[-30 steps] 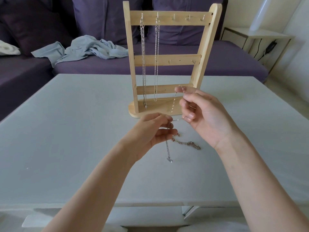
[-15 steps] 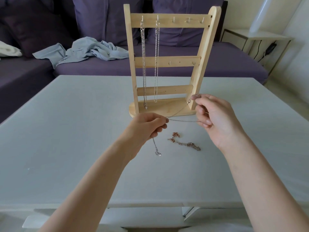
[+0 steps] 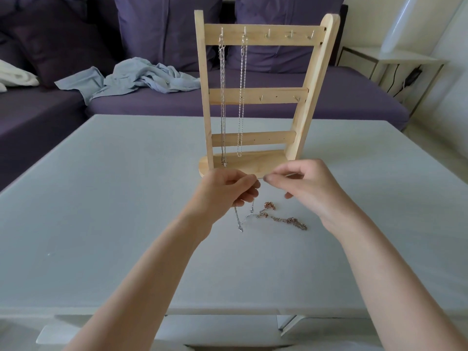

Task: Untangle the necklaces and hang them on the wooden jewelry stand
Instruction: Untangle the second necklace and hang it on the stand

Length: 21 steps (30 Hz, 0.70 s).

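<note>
Silver necklace (image 3: 239,219) pinched by left hand (image 3: 228,188); right hand (image 3: 304,188) fingertips curled alongside.

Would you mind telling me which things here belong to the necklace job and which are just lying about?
Job:
wooden jewelry stand
two hung chains
silver chain, pinched by left hand
rose-gold necklace on the table
right hand

Lying about:
blue cloth
purple sofa
side table

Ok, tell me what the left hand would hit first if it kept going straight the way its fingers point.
The left hand points rightward at the right hand; their fingertips nearly touch, so it would probably meet those first, though depth is unclear.
</note>
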Motion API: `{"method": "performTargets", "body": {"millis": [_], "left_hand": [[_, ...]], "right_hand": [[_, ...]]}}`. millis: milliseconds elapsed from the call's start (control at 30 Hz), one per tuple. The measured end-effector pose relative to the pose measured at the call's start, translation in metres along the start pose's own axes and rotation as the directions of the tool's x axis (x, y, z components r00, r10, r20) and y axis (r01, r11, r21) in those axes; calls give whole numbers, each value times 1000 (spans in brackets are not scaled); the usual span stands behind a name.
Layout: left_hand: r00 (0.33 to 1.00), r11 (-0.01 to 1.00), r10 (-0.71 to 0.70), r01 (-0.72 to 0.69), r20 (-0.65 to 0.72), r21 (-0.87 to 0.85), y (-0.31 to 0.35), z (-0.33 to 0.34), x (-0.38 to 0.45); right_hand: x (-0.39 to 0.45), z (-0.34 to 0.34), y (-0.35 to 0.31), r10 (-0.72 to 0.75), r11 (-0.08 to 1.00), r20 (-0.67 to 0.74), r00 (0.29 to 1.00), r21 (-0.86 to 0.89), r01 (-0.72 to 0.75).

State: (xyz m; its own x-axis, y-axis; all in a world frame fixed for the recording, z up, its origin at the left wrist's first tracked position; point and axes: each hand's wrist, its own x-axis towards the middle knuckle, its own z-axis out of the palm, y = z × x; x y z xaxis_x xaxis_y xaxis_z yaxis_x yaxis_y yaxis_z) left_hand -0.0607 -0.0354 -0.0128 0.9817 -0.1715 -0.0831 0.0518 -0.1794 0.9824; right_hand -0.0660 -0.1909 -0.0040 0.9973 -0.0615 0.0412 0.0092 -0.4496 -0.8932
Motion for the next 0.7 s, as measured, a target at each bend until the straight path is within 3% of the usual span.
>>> {"method": "performTargets", "body": {"millis": [367, 700], "left_hand": [[999, 999, 33, -33, 20, 17, 0, 1, 0], [997, 998, 42, -46, 67, 53, 0, -1, -2]], "right_hand": [[-2, 3, -6, -129, 991, 56, 990, -27, 130], [-1, 5, -5, -145, 985, 60, 988, -88, 150]]}}
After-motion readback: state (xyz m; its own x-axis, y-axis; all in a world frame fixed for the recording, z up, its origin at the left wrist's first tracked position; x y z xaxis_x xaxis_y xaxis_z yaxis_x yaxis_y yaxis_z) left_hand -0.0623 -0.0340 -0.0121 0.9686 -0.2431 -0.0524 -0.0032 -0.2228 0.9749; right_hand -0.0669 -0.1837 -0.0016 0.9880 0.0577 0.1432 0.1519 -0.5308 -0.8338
